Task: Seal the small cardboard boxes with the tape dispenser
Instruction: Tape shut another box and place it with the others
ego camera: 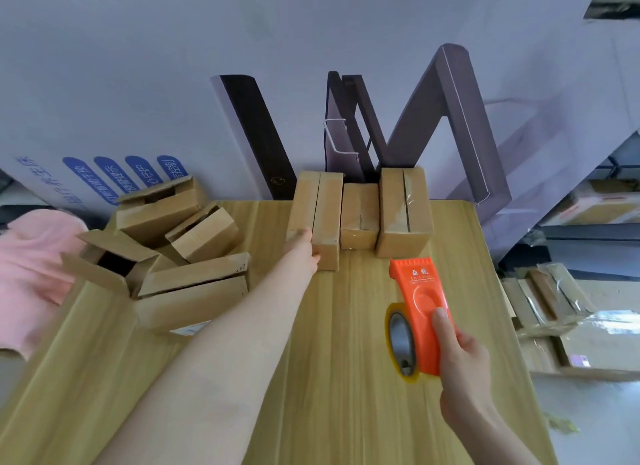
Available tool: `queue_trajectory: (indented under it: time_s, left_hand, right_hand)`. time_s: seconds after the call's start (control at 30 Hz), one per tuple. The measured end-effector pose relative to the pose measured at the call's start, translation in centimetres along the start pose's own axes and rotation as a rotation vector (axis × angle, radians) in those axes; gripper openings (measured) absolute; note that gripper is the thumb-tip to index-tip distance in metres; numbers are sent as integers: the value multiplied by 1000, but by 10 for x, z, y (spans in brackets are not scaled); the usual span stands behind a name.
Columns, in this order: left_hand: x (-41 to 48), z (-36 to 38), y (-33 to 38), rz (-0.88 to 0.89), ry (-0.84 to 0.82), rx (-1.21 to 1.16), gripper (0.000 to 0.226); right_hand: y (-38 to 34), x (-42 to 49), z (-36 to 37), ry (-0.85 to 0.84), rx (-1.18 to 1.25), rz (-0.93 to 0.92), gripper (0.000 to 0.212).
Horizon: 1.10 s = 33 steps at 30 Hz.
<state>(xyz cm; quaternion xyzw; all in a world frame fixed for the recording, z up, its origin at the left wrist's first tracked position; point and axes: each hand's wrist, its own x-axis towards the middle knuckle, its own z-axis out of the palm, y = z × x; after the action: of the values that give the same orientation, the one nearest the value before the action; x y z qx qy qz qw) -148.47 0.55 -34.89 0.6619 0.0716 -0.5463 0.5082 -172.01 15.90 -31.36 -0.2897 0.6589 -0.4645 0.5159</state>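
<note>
I am stretching my left arm straight out toward 12 o'clock, my left hand (304, 248) touching the near corner of the leftmost closed box (327, 215). I cannot tell whether its fingers are gripping. At 4 o'clock my right hand (464, 357) is clamping the orange tape dispenser (417, 291), thumb pressing on top. The open boxes (204, 236) are lying at 10 o'clock.

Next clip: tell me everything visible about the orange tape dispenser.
The tape dispenser is flat orange plastic with a toothed far edge, raised lettering and a round dimple. A roll of tape with a grey core sits at its near end. The right hand holds it over the wooden table, thumb on top.
</note>
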Motion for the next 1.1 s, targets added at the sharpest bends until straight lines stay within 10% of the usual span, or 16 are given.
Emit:
queue_trajectory:
  time_s: [0.17,0.43,0.67,1.1]
  left_hand:
    - [-24,-21,-25,75,-51,189,68]
    - [-54,-134,4,1251,-27,1062,36]
    - [25,-215,53,894,210,1790,57]
    - [-85,-322,-85,1113,-109,1866,59]
  right_hand:
    - [6,-9,2,-14,28,-8,47]
    - [20,-37,25,-74,23,14,43]
    - [35,-81,45,-90,1,-3,43]
    - [40,-188,88,-145,79,-6,56]
